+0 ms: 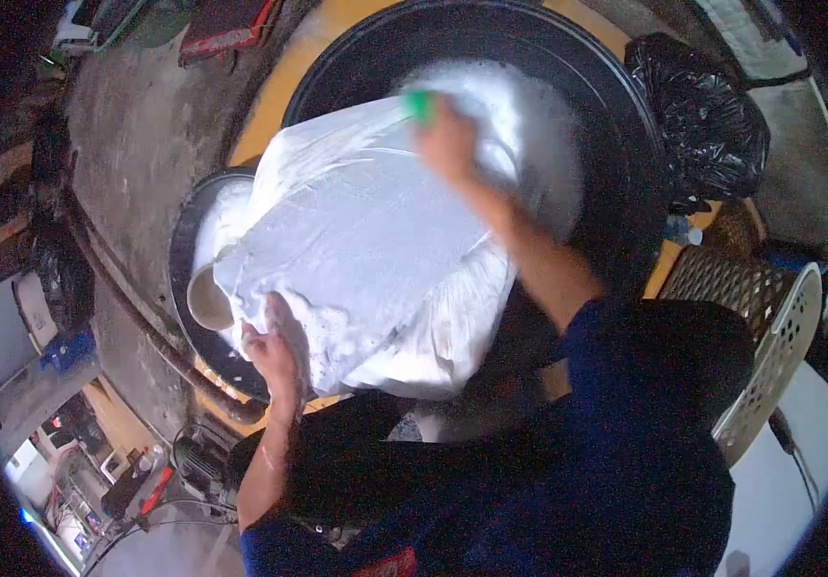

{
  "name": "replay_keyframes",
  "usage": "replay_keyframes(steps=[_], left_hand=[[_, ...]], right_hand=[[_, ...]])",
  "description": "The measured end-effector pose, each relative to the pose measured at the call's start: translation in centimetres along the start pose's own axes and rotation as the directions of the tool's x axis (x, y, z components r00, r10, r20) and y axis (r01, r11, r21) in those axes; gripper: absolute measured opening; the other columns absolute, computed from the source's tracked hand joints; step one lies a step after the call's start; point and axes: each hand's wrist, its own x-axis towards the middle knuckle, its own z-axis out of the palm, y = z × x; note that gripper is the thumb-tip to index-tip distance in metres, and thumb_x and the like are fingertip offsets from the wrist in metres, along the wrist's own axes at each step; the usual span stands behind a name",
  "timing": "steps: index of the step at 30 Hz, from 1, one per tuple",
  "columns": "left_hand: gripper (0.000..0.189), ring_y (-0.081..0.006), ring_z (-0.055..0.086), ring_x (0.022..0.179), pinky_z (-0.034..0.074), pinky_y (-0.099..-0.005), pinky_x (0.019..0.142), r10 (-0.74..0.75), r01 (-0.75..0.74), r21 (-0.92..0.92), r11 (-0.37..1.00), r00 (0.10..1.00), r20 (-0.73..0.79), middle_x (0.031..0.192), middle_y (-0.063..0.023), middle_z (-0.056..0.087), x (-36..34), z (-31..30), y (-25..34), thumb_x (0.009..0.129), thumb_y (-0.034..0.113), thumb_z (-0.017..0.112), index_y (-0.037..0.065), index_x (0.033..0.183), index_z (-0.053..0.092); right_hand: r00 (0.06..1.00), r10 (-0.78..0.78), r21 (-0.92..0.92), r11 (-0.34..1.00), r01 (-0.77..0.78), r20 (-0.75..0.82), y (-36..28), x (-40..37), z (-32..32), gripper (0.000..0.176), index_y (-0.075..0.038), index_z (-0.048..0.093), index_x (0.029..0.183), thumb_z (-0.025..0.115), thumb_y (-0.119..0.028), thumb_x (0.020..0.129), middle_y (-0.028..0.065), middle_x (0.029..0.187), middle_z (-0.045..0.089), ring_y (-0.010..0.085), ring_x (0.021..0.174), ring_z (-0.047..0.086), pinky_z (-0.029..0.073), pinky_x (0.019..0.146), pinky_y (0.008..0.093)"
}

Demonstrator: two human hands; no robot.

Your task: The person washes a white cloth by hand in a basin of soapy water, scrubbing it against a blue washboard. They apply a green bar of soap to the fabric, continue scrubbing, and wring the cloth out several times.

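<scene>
White cloth (356, 231) lay soapy, partly over a black tub (616, 173), as fingers of the right hand (448, 144) gripped a green scrubber (419, 106). With the left hand's (277, 365) hold unclear, hard strokes risked dragging the slick cloth loose.

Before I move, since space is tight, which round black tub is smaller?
The small round black tub at the picture's left, near the left hand; the large round black tub, right of it, is much wider.
</scene>
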Motion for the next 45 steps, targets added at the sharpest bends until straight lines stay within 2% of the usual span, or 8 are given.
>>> replay_keyframes(steps=[6, 14, 19, 21, 29, 36, 41, 45], left_hand=[[0.035, -0.0144, 0.052, 0.081, 0.040, -0.0261, 0.078, 0.092, -0.096, -0.145, 0.985, 0.995, -0.033, 0.085, -0.0147, 0.059, 0.4, 1.0, -0.9, 0.087, 0.018, 0.048, -0.010, 0.107, 0.051], [0.034, -0.0095, 0.052, 0.070, 0.042, -0.0213, 0.071, 0.005, -0.005, -0.076, 0.997, 1.000, 0.006, 0.086, -0.0117, 0.062, 0.4, 0.4, -0.3, 0.085, 0.013, 0.048, -0.014, 0.106, 0.050], [0.032, -0.0129, 0.054, 0.075, 0.041, -0.0228, 0.075, 0.023, -0.025, -0.070, 0.997, 1.000, -0.017, 0.091, -0.0133, 0.061, 0.4, 0.4, -0.3, 0.085, 0.013, 0.048, -0.014, 0.100, 0.053], [0.031, -0.0131, 0.053, 0.075, 0.041, -0.0231, 0.076, -0.034, 0.029, -0.081, 0.996, 0.998, -0.051, 0.091, -0.0135, 0.061, 0.3, 0.5, 0.3, 0.085, 0.013, 0.048, -0.014, 0.097, 0.055], [0.033, -0.0096, 0.052, 0.067, 0.041, -0.0217, 0.062, 0.049, -0.052, -0.155, 0.987, 0.999, -0.019, 0.077, -0.0100, 0.061, 1.1, 0.4, -1.8, 0.084, 0.015, 0.050, -0.014, 0.101, 0.052], [0.032, -0.0063, 0.046, 0.054, 0.038, -0.0217, 0.049, 0.120, -0.140, -0.207, 0.968, 0.987, -0.109, 0.065, -0.0033, 0.056, 1.6, 1.1, -2.8, 0.082, 0.016, 0.055, -0.013, 0.097, 0.053], [0.029, -0.0106, 0.053, 0.068, 0.043, -0.0226, 0.060, 0.033, -0.038, -0.217, 0.975, 0.999, -0.026, 0.082, -0.0103, 0.061, 0.8, 0.2, -1.4, 0.082, 0.010, 0.049, -0.013, 0.100, 0.053], [0.029, -0.0166, 0.054, 0.085, 0.041, -0.0261, 0.081, 0.046, -0.047, -0.127, 0.991, 0.999, -0.013, 0.091, -0.0178, 0.060, 1.7, 0.2, -2.7, 0.080, 0.007, 0.047, -0.013, 0.100, 0.054]], right_hand=[[0.899, -0.399, 0.177, 0.912, 0.369, 0.181, -13.2, -10.0, -8.2, 0.043, -0.016, 0.046, 0.111, 0.058, -0.018, 0.069, 0.0104, 0.089, 0.056, 0.0302, 0.063, 0.057, 0.045, 0.058, 0.0431], [0.992, 0.051, 0.178, 0.981, -0.071, 0.115, 0.5, -5.6, -7.5, 0.029, -0.012, 0.054, 0.099, 0.054, -0.003, 0.071, 0.0104, 0.068, 0.058, 0.0227, 0.053, 0.057, 0.045, 0.047, 0.0296], [0.869, -0.448, 0.396, 0.852, 0.342, 0.212, -15.2, -15.5, -9.4, 0.049, -0.017, 0.051, 0.115, 0.059, -0.009, 0.067, 0.0086, 0.098, 0.057, 0.0199, 0.086, 0.056, 0.044, 0.076, 0.0365], [0.893, -0.195, 0.586, 0.805, -0.091, 0.406, -10.2, -12.5, -6.9, 0.043, -0.013, 0.051, 0.112, 0.058, -0.007, 0.070, 0.0104, 0.098, 0.056, 0.0203, 0.084, 0.056, 0.044, 0.076, 0.0361], [0.918, -0.376, 0.470, 0.838, 0.277, 0.128, -15.2, -13.2, -9.9, 0.032, -0.015, 0.056, 0.099, 0.059, -0.007, 0.068, 0.0044, 0.087, 0.061, 0.0216, 0.074, 0.059, 0.046, 0.064, 0.0364], [0.998, 0.048, 0.354, 0.935, -0.029, -0.046, 2.7, -5.5, -6.7, 0.032, -0.009, 0.054, 0.101, 0.056, -0.007, 0.070, 0.0117, 0.084, 0.060, 0.0271, 0.066, 0.059, 0.047, 0.055, 0.0353], [0.888, -0.433, 0.444, 0.833, 0.329, 0.153, -16.1, -12.1, -11.2, 0.043, -0.013, 0.053, 0.107, 0.061, -0.009, 0.065, 0.0089, 0.092, 0.060, 0.0227, 0.073, 0.059, 0.048, 0.063, 0.0368], [0.988, -0.006, 0.463, 0.884, -0.066, 0.152, -3.3, -7.3, -4.7, 0.046, -0.012, 0.051, 0.111, 0.063, -0.013, 0.066, 0.0116, 0.104, 0.056, 0.0209, 0.084, 0.058, 0.046, 0.073, 0.0347]])
